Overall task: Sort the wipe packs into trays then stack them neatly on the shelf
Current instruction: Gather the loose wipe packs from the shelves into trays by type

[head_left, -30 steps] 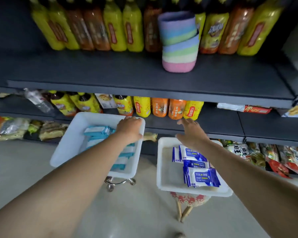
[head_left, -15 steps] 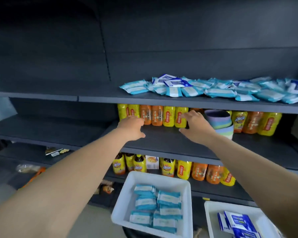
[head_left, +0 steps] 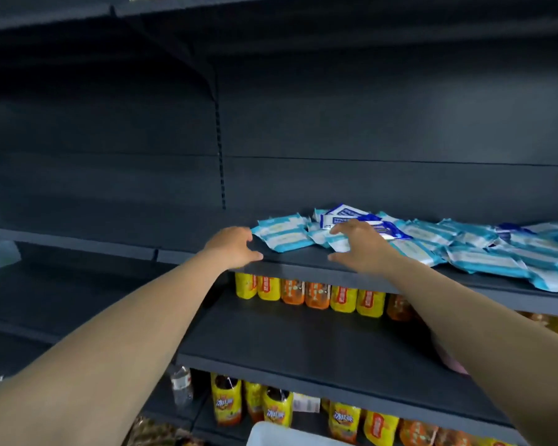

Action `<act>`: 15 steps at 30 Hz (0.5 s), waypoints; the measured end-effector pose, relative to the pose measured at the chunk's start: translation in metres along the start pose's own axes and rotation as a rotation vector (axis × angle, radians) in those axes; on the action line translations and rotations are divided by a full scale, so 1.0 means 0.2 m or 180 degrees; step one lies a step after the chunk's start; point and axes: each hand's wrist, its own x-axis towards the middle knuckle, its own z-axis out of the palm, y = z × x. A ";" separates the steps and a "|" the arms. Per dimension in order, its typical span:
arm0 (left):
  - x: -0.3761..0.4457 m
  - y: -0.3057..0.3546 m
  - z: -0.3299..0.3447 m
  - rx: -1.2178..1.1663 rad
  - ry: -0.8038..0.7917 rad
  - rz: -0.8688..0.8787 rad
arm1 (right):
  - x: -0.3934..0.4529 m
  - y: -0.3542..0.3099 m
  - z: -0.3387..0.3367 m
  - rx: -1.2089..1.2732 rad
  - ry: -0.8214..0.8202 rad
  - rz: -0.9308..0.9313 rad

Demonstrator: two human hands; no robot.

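Observation:
Several light-blue wipe packs (head_left: 458,246) lie in a loose heap along the dark upper shelf (head_left: 303,265), with a few white-and-dark-blue packs (head_left: 342,217) on top near the left end. My left hand (head_left: 234,247) hovers open at the shelf's front edge, just left of the leftmost light-blue pack (head_left: 282,235). Over the packs at the heap's left end, my right hand (head_left: 361,246) is spread with fingers apart, touching or nearly touching them. A corner of one white tray (head_left: 271,434) shows at the bottom edge.
Rows of yellow and orange drink bottles (head_left: 310,292) stand on the shelf below, and more bottles (head_left: 255,403) on the one under that. A pink object (head_left: 451,362) peeks out behind my right forearm. The shelf section to the left is dark and bare.
My view has tilted up from the trays to the upper shelf. Both hands have risen from the trays, past the bottle shelf, to the shelf holding the wipe packs.

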 end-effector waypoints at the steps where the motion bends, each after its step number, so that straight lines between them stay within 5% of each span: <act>1: 0.08 -0.02 0.00 -0.0034 -0.0030 -0.0032 | 0.08 0.01 0.02 0.0012 -0.0095 -0.0056; 15: 1.09 -0.26 0.21 -0.1047 -0.0571 0.0013 | 0.88 0.11 0.31 0.0588 -0.1227 0.0242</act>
